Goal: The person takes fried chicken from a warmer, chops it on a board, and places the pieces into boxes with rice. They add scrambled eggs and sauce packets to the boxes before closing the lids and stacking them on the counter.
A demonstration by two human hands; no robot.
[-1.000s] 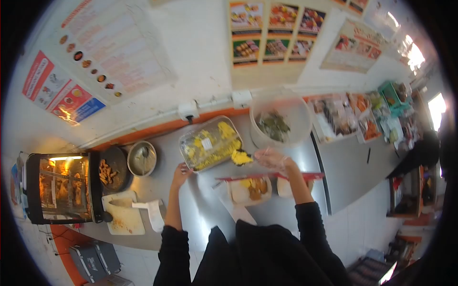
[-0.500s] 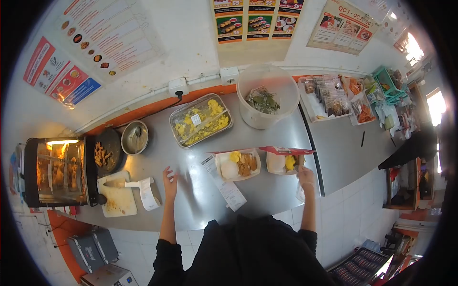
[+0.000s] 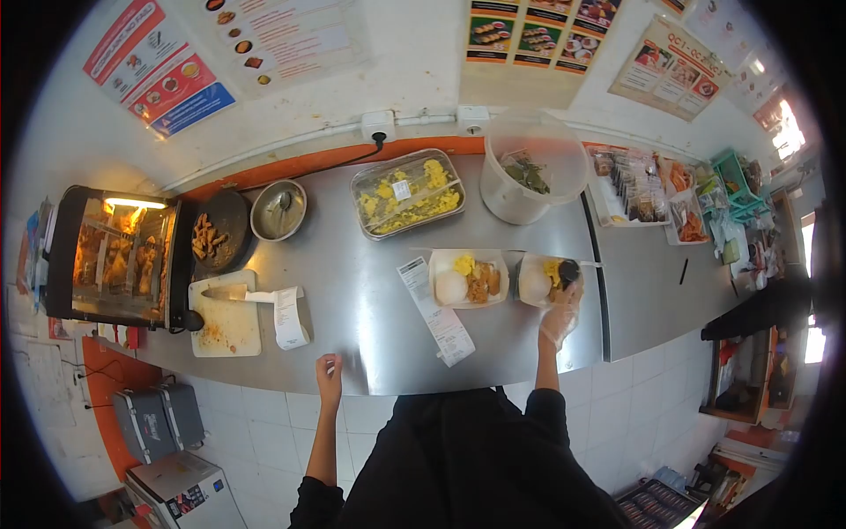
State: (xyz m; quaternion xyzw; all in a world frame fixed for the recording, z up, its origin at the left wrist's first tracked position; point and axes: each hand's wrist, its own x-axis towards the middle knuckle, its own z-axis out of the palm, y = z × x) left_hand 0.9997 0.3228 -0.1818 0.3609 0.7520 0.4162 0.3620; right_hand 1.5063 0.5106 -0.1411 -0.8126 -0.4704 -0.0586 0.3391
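My right hand (image 3: 561,310), in a clear plastic glove, grips a small dark round cup (image 3: 569,271) above the right-hand food box (image 3: 532,294). This box holds a white mound of rice and yellow scrambled egg, with the cup covering part of its contents. To its left stands a second open box (image 3: 470,281) with rice, egg and browned meat pieces. Near the counter's front edge is my left hand (image 3: 329,370), its fingers curled in with nothing visible in them. A long printed receipt (image 3: 436,310) lies left of the boxes.
Behind the boxes are a covered tray of egg (image 3: 409,196) and a tall translucent tub (image 3: 511,203). On the left, a knife (image 3: 229,293) rests on a cutting board (image 3: 231,339), near a steel bowl (image 3: 278,212), a dark mortar-like dish (image 3: 224,231) and a lit glass cabinet (image 3: 115,256).
My left hand has drawn back toward the counter edge and its fingers have curled in. The dark cup now shows plainly in my right hand over the right box. The camera view has shifted.
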